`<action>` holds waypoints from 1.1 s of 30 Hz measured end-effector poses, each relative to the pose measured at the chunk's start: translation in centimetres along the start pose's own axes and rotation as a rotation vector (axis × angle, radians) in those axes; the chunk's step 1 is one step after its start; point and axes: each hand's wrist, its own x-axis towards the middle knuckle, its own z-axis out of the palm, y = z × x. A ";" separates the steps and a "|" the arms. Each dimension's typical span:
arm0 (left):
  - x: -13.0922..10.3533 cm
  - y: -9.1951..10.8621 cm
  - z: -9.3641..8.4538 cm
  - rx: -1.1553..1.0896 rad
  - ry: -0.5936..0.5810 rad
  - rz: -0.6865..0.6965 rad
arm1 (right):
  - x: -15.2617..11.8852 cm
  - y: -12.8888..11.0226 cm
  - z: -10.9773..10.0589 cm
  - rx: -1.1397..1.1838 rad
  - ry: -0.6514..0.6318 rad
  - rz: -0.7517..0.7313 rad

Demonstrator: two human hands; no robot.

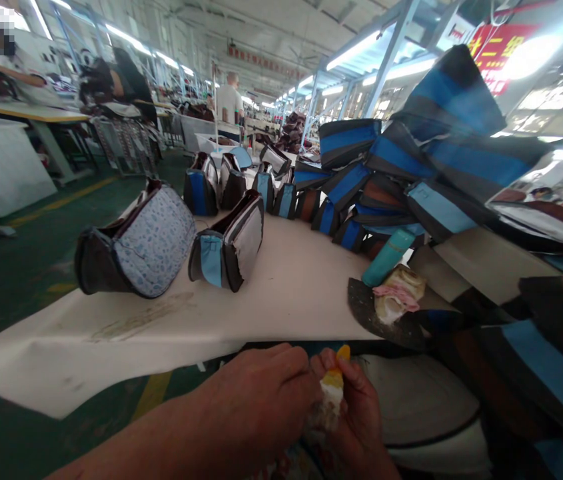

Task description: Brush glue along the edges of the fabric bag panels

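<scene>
At the near edge of the table, my right hand (361,417) is closed round a small whitish thing with a yellow tip (332,393). Its thumb lies by the yellow end, and the exact kind is unclear. My left hand (274,383) is curled right beside it, knuckles up. Its fingertips are hidden, so what they pinch does not show. Beyond the hands, a half-open bag with a light blue end panel (211,260) stands on the pale table cover (291,280). Left of it leans a larger bag with a patterned lining (156,240).
A teal bottle (388,259) and a crumpled cloth (398,293) lie at the right on a dark, stained piece (361,313). Blue and grey bags (391,160) pile up behind them. Co-workers are at the back left, near a white bin (1,167).
</scene>
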 end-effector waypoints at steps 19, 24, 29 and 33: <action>0.0 0.4 0.5 0.243 -0.059 0.070 | 0.2 0.1 -1.1 -0.096 0.121 0.023; 0.4 0.3 0.9 0.158 -0.096 -0.062 | 0.1 0.2 -1.3 -0.098 0.183 0.001; 0.1 -0.1 1.3 -0.182 -0.158 -0.298 | -0.4 0.0 -0.9 -0.294 0.168 -0.158; -0.4 -0.1 1.2 -0.366 -0.182 -0.381 | -0.3 -0.4 -1.1 -0.456 0.129 -0.149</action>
